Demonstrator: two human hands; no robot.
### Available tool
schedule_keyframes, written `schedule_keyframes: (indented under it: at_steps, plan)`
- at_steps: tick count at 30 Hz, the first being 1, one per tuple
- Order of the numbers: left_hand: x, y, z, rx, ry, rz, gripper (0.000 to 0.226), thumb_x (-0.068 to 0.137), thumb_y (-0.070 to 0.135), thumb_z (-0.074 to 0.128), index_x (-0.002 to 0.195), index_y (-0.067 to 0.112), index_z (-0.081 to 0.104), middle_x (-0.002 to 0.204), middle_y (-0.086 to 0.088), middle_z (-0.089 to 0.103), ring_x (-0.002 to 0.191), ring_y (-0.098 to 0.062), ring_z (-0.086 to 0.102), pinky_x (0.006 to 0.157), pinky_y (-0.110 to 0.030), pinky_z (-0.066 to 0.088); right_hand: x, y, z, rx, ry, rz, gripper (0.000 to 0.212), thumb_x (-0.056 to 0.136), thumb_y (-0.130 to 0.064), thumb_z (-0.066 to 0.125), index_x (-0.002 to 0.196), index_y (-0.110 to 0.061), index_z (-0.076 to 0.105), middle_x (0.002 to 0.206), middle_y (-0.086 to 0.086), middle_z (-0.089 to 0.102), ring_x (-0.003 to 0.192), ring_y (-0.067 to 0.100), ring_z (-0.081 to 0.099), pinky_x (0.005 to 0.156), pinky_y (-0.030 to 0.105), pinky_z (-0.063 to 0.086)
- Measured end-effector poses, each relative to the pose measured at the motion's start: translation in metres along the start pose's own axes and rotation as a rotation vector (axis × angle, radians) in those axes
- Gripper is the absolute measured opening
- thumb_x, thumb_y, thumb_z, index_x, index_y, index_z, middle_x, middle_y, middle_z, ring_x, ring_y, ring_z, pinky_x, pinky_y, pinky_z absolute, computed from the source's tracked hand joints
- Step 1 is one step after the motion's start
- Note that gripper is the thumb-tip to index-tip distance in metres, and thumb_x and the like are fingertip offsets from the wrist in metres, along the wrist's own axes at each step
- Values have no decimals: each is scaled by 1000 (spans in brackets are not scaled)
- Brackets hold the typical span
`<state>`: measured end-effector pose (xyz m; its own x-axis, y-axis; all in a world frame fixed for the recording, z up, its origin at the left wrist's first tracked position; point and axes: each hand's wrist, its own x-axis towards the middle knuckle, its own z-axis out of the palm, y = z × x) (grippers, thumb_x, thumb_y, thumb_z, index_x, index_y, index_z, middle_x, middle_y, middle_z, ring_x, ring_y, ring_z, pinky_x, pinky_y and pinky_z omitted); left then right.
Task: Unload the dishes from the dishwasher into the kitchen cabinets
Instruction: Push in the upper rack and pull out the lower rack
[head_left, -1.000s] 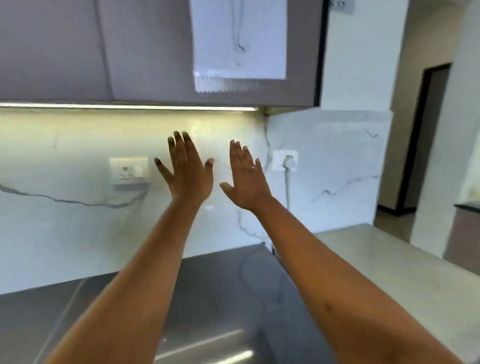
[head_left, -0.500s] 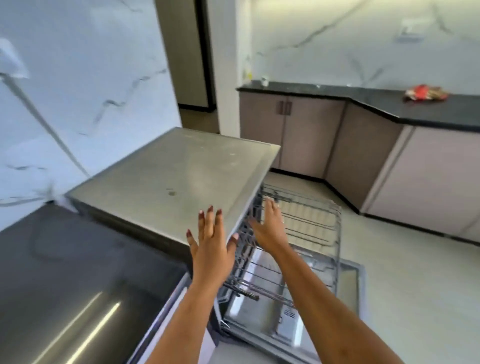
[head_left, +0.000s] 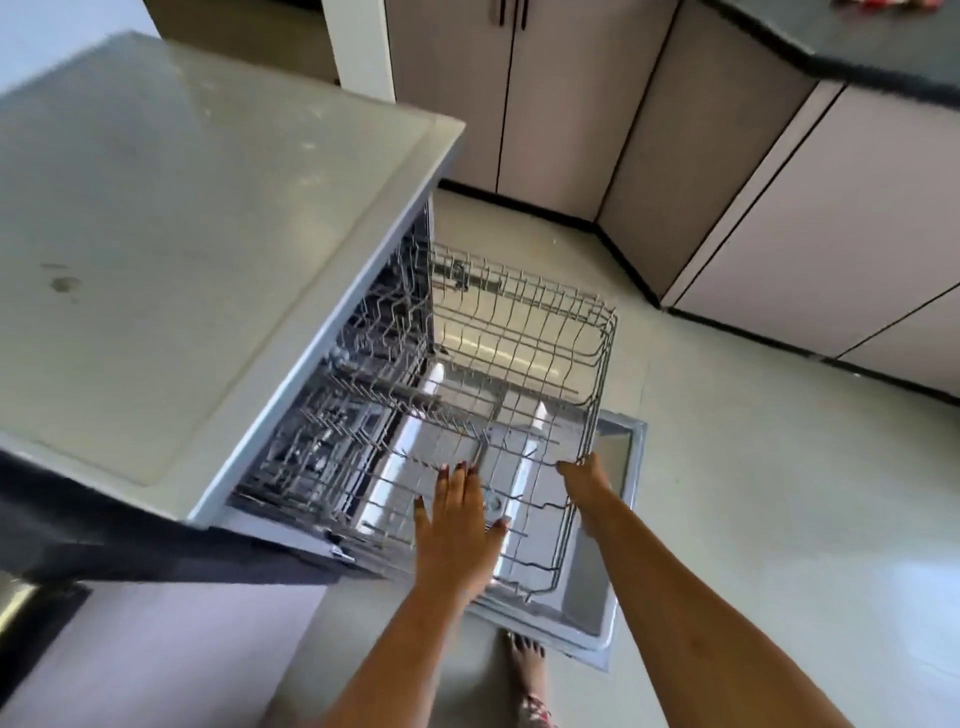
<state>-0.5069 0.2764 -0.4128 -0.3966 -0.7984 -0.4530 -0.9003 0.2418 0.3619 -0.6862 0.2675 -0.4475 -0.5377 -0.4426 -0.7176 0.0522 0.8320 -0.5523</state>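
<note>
Rack (head_left: 604, 343) pulled out of dishwasher (head_left: 592, 597); left hand (head_left: 457, 525) fingers straight, apart, above it; right hand (head_left: 584, 478) fingers curled on its front corner.

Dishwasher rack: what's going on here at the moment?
A person stands at the open dishwasher, whose upper rack is slid out above the lowered door. The left grip is flat with straight fingers over the rack's near edge. The right grip is at the rack's outer near corner, but whether it holds the wire is unclear. No dishes show in this rack.
</note>
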Motion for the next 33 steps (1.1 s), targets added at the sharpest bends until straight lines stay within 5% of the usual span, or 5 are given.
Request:
schedule_keyframes:
  at_steps: [7, 11, 17, 22, 33]
  plan:
    - [28, 30, 74, -24, -126, -40, 115, 62, 89, 17, 149, 21, -13, 157, 1, -18, 144, -15, -17, 115, -46, -9, 46, -2, 8, 144, -36, 56, 86, 93, -18, 56, 152, -22, -8, 142, 11, 35, 118, 33, 49, 96, 43, 43]
    - [39, 44, 84, -26, -136, -35, 132, 38, 91, 0, 149, 20, -15, 157, 0, -17, 145, -16, -18, 114, -45, -12, 48, 0, 8, 213, -90, 82, 87, 93, -18, 54, 150, -27, -12, 159, 9, 9, 142, 36, 19, 110, 54, 22]
    - [44, 47, 93, 59, -143, -95, 98, 84, 70, 37, 150, 17, -12, 158, -3, -15, 146, -20, -13, 115, -45, -11, 37, -8, 8, 212, -208, 78, 88, 93, -7, 52, 151, -27, -11, 159, 10, 6, 143, 37, 16, 111, 54, 21]
    - [42, 23, 91, 25, 111, -169, 86, 70, 47, 76, 135, 9, 33, 134, -8, 56, 124, -24, 54, 98, -53, 44, 33, -25, 28, 190, -404, 37, 90, 91, 3, 49, 150, -29, -11, 158, 12, 11, 140, 37, 26, 111, 53, 28]
    - [71, -72, 49, 121, 289, -333, 76, 98, 49, -2, 132, 11, 53, 130, -12, 59, 122, -29, 55, 94, -54, 47, 29, -97, 104, -92, -716, -117, 86, 92, 0, 51, 149, -8, -12, 131, 15, 43, 88, 15, 49, 74, 25, 47]
